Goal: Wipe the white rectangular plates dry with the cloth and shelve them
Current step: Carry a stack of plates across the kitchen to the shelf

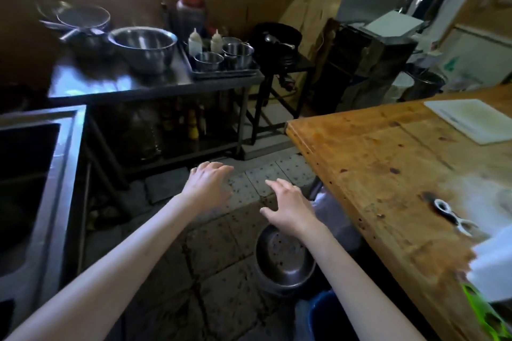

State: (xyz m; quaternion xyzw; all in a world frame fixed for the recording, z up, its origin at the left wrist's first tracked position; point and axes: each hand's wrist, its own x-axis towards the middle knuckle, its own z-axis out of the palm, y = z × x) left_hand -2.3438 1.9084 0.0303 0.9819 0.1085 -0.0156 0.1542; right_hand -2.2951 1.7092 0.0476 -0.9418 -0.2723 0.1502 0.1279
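My left hand (208, 185) and my right hand (288, 205) are both stretched out in front of me above the tiled floor, fingers relaxed and holding nothing. A white object (493, 263) lies blurred at the near right edge of the wooden counter (388, 174); I cannot tell whether it is a plate or a cloth. A white rectangular board or plate (471, 119) lies flat at the counter's far right. No cloth shows clearly in the head view.
A steel table (149, 86) at the back left carries a large metal bowl (142, 46), pans and a tray of small cups. A steel sink (36, 174) is at the left. A metal bowl (285, 257) sits on the floor below my right arm. Scissors (451, 216) lie on the counter.
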